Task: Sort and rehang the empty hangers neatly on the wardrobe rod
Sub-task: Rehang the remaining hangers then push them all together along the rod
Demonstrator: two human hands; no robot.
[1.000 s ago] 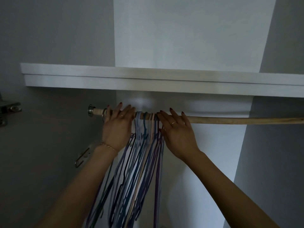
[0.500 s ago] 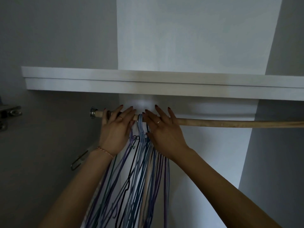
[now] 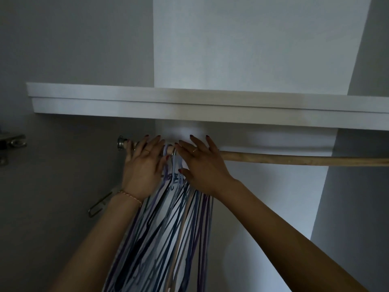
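my left hand (image 3: pixel 143 167) and right hand (image 3: pixel 202 165) flat, fingers spread, squeezing hangers (image 3: pixel 168 218) between them on wooden rod (image 3: pixel 294 160); white shelf (image 3: pixel 210 106) just above, dim wardrobe.

No readable text, label, brand, number or sign showing anywhere in the view.
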